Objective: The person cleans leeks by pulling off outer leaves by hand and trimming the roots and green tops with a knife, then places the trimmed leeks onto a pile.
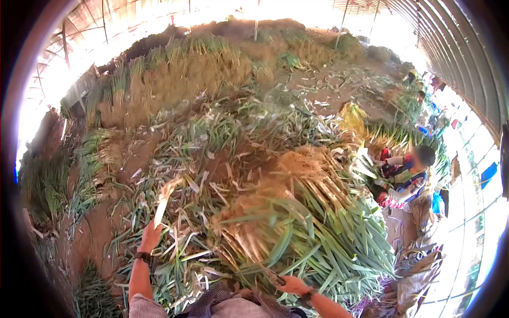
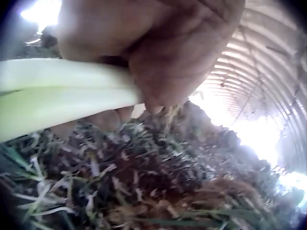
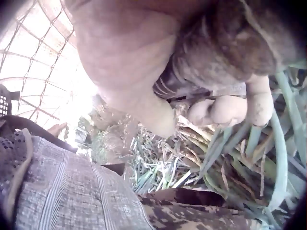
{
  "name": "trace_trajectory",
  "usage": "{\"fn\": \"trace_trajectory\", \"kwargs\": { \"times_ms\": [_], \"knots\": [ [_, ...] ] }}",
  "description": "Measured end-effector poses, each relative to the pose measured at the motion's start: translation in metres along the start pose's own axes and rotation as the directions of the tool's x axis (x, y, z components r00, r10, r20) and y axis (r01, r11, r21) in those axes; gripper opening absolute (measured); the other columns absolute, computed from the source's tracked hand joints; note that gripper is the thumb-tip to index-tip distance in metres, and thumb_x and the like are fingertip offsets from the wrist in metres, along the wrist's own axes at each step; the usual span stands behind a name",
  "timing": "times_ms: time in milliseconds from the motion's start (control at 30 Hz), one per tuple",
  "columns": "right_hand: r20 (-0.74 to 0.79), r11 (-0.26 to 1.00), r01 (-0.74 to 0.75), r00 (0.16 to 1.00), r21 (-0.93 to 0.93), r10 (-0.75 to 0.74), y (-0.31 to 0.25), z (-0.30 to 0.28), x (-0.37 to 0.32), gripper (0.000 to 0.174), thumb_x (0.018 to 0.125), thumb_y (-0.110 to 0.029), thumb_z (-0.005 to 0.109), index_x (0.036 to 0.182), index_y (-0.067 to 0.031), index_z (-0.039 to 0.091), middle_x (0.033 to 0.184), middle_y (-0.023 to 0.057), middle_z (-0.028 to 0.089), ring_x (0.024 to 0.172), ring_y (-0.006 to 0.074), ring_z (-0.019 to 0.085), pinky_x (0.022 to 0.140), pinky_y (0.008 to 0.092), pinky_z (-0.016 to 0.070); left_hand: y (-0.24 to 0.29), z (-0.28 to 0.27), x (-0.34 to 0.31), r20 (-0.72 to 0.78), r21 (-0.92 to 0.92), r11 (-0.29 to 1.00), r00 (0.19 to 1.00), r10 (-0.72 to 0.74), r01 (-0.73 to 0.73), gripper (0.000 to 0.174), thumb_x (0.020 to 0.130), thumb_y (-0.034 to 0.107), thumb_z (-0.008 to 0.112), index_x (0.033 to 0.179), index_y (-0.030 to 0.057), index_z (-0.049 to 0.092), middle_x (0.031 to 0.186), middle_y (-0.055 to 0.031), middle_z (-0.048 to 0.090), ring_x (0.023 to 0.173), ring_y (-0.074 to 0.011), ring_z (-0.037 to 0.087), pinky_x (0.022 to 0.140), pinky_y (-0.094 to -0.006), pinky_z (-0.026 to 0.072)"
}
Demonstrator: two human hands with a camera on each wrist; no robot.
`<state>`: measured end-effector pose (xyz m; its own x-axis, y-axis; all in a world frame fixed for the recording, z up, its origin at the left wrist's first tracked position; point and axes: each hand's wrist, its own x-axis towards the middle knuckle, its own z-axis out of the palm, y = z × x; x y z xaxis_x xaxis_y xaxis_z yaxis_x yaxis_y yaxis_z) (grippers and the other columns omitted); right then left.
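My left hand grips a pale stalk, its tan roots pointing up and away from me. Up close in the left wrist view, fingers and thumb of that hand pinch the smooth white-green stalk. Low in front of my body, my right hand is curled round a thin dark object, too small to name. The right wrist view shows this hand with bent fingers; what it holds is mostly hidden. Beside it lies a big pile of long green onions with brown roots.
Another person sits at the right beside the pile. Loose leaves and trimmings cover much of the brown ground. Rooted bundles stand along the back, and a yellow bag lies beyond the pile. A curved ribbed roof arches overhead.
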<state>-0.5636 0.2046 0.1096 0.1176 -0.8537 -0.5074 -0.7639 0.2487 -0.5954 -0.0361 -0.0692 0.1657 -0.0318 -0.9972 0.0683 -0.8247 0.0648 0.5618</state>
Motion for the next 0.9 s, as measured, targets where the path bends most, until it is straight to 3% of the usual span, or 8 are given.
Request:
{"fn": "trace_trajectory", "kwargs": {
  "times_ms": [133, 267, 333, 400, 433, 567, 800, 900],
  "knots": [
    [0.127, 0.995, -0.066, 0.990, 0.070, 0.057, 0.055, 0.031, -0.002, 0.053, 0.082, -0.050, 0.062, 0.124, -0.0161, 0.061, 0.114, 0.0171, 0.067, 0.106, 0.0375, 0.062, 0.090, 0.0455, 0.0489, -0.124, 0.009, -0.046, 0.116, 0.170, 0.960, 0.963, -0.243, 0.222, 0.053, 0.088, 0.040, 0.063, 0.117, -0.0041, 0.056, 0.106, -0.0289, 0.063, 0.102, -0.0456, 0.059, 0.082, -0.0506, 0.0474],
    [0.109, 0.968, -0.250, 0.964, 0.036, 0.244, 0.052, 0.029, -0.014, 0.040, 0.079, -0.039, 0.063, 0.107, -0.0101, 0.065, 0.094, 0.0186, 0.069, 0.089, 0.0419, 0.064, 0.079, 0.0501, 0.0506, -0.219, 0.079, -0.106, 0.298, 0.472, 0.872, 0.908, -0.295, 0.129, 0.054, 0.084, 0.044, 0.065, 0.112, -0.0013, 0.063, 0.097, -0.0246, 0.068, 0.094, -0.0415, 0.065, 0.078, -0.0509, 0.0502],
    [0.120, 0.958, -0.286, 0.951, -0.014, 0.286, 0.042, 0.023, -0.012, 0.039, 0.079, -0.039, 0.063, 0.105, -0.0096, 0.064, 0.095, 0.0194, 0.069, 0.091, 0.0422, 0.064, 0.079, 0.0506, 0.0504, -0.152, 0.113, -0.123, 0.463, 0.060, 0.889, 0.776, -0.427, 0.453, 0.046, 0.083, 0.041, 0.065, 0.097, -0.0029, 0.068, 0.084, -0.0250, 0.068, 0.083, -0.0406, 0.067, 0.073, -0.0503, 0.0512],
    [0.124, 0.946, -0.317, 0.938, -0.068, 0.323, 0.036, 0.023, -0.009, 0.038, 0.079, -0.038, 0.063, 0.104, -0.0091, 0.064, 0.095, 0.0201, 0.069, 0.092, 0.0426, 0.064, 0.080, 0.0511, 0.0501, -0.166, 0.207, -0.160, 0.524, -0.057, 0.900, 0.781, -0.341, 0.431, 0.042, 0.084, 0.038, 0.063, 0.088, -0.0040, 0.068, 0.073, -0.0245, 0.066, 0.073, -0.0387, 0.066, 0.067, -0.0486, 0.0506],
    [0.110, 0.942, -0.332, 0.936, -0.049, 0.336, 0.035, 0.024, -0.006, 0.039, 0.079, -0.038, 0.063, 0.105, -0.0093, 0.064, 0.097, 0.0204, 0.068, 0.093, 0.0426, 0.063, 0.080, 0.0514, 0.0500, -0.100, 0.207, -0.155, 0.673, 0.062, 0.995, 0.733, -0.104, 0.084, 0.038, 0.089, 0.034, 0.061, 0.086, -0.0035, 0.065, 0.077, -0.0139, 0.066, 0.069, -0.0205, 0.060, 0.064, -0.0399, 0.0466],
    [0.169, 0.902, -0.429, 0.886, -0.052, 0.431, 0.032, 0.025, 0.024, 0.043, 0.080, -0.039, 0.061, 0.111, -0.0097, 0.063, 0.099, 0.0220, 0.068, 0.096, 0.0434, 0.063, 0.082, 0.0513, 0.0498, -0.004, 0.287, -0.179, 0.747, -0.180, 0.806, 0.611, -0.261, 0.564, 0.038, 0.091, 0.035, 0.056, 0.096, -0.0014, 0.066, 0.079, -0.0157, 0.064, 0.074, -0.0269, 0.060, 0.070, -0.0437, 0.0462],
    [0.202, 0.954, -0.286, 0.933, -0.092, 0.299, 0.049, 0.049, 0.082, 0.044, 0.084, -0.042, 0.061, 0.107, -0.0047, 0.062, 0.098, 0.0244, 0.067, 0.096, 0.0452, 0.062, 0.082, 0.0531, 0.0490, 0.077, 0.380, -0.172, 0.804, -0.291, 0.681, 0.558, -0.206, 0.672, 0.038, 0.092, 0.032, 0.051, 0.101, -0.0025, 0.064, 0.076, -0.0153, 0.064, 0.070, -0.0268, 0.061, 0.065, -0.0422, 0.0475],
    [0.138, 0.956, -0.263, 0.950, -0.131, 0.280, 0.046, 0.055, 0.114, 0.042, 0.084, -0.039, 0.061, 0.107, -0.0038, 0.062, 0.098, 0.0239, 0.067, 0.096, 0.0456, 0.062, 0.083, 0.0533, 0.0484, 0.081, 0.398, -0.163, 0.814, -0.323, 0.374, 0.457, -0.358, 0.869, 0.032, 0.091, 0.025, 0.051, 0.107, -0.0004, 0.063, 0.077, -0.0066, 0.061, 0.064, -0.0178, 0.056, 0.053, -0.0336, 0.0453]
  ]
}}
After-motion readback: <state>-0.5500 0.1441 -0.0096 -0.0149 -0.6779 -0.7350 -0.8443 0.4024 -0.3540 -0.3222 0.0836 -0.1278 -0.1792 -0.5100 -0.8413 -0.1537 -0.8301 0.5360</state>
